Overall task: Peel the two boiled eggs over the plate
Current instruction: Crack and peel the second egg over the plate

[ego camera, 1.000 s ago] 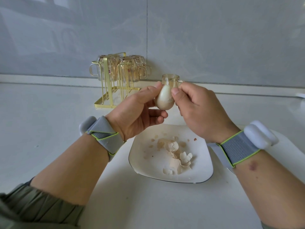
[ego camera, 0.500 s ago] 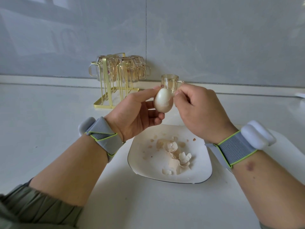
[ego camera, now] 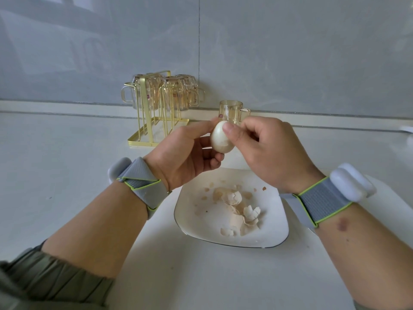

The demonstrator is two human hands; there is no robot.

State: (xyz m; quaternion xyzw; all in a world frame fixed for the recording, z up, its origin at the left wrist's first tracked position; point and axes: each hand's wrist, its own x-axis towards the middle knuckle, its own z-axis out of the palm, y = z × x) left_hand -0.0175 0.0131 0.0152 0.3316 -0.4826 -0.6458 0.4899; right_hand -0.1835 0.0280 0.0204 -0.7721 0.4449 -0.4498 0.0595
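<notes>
Nearest the camera, two forearms are reaching in from 7 and 5 o'clock, each wearing a grey band (ego camera: 143,186) edged in yellow-green at the wrist, with a green sleeve (ego camera: 44,280) bunching at the left elbow. Just beyond them the plate (ego camera: 192,222) is sitting on the white surface (ego camera: 67,175) at about 6 o'clock of the hands, collecting a heap of shells (ego camera: 237,209); it is lying there, I judge, so that falling bits land on it rather than on the surface. Above its far edge the left hand (ego camera: 185,159) is cradling the egg (ego camera: 220,139), its grip curling round the egg with the thumb across the top and the fingers beneath, presumably steadying it for picking. The right hand (ego camera: 268,151) is coming in from 3 o'clock, its grip narrow, the thumb tip pressing on the egg's upper right side as if lifting a flake; whether a flake is actually pinched I cannot tell. Most of the egg is showing smooth and pale, with a ragged patch of shell low down, so this egg seems nearly done. A second egg is not showing. Farther off at 12 o'clock a glass mug (ego camera: 231,110) is standing behind the egg, and at 11 o'clock a gold rack (ego camera: 154,121) is holding more mugs against the grey wall (ego camera: 290,52). The mugs are bearing small red labels, too small to read.
</notes>
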